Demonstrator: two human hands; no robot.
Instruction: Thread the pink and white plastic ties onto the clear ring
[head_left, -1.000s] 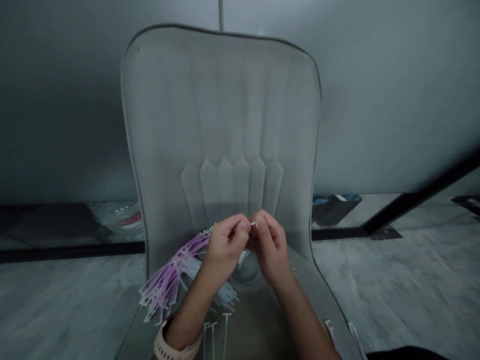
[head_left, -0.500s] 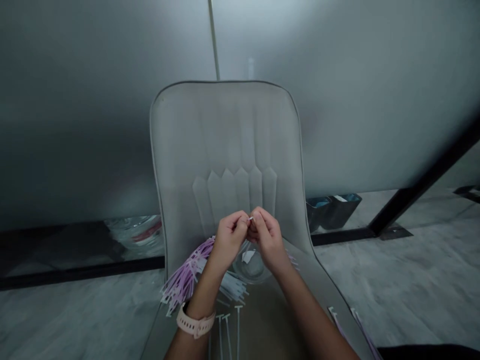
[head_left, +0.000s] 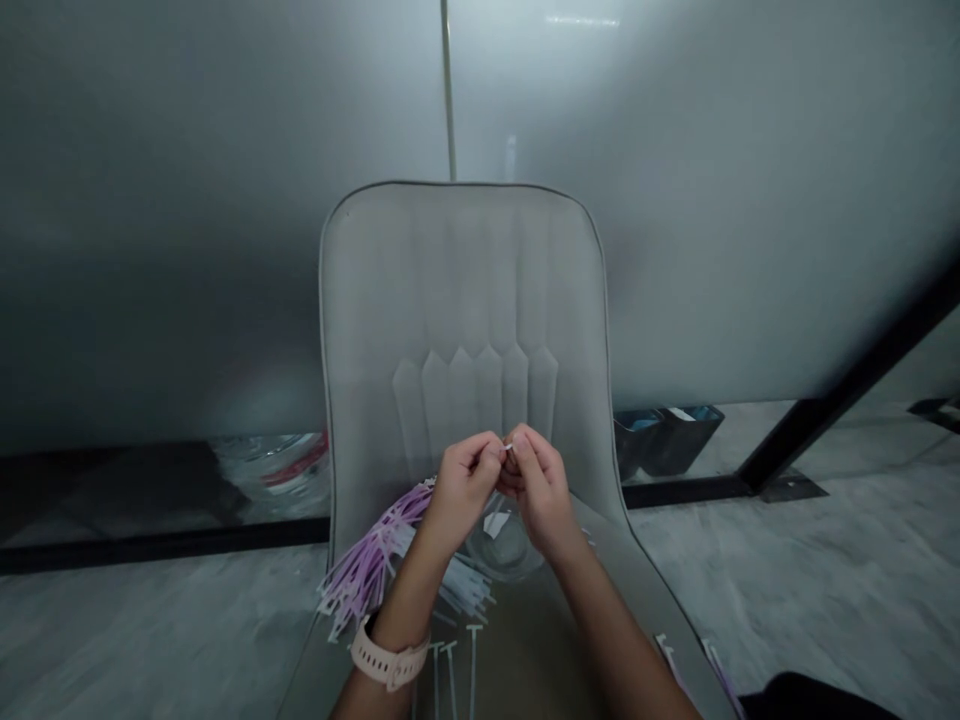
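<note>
My left hand and my right hand meet above the seat of a grey chair. Their fingertips pinch a tiny white piece, mostly hidden by the fingers. Just below them lies a clear round container with a white scrap inside. Beside my left forearm is a bundle of purple strips, with a bundle of white strips between the forearms. Several loose white T-ended strips lie near the front of the seat.
More strips lie at the seat's right edge. Behind the chair stands a frosted panel. Dark bins show at the right, and a clear plastic bag with red on it at the left.
The view has shifted slightly, so the chair appears a little lower and its back further right. Both hands keep their pinch, with little change between them.
</note>
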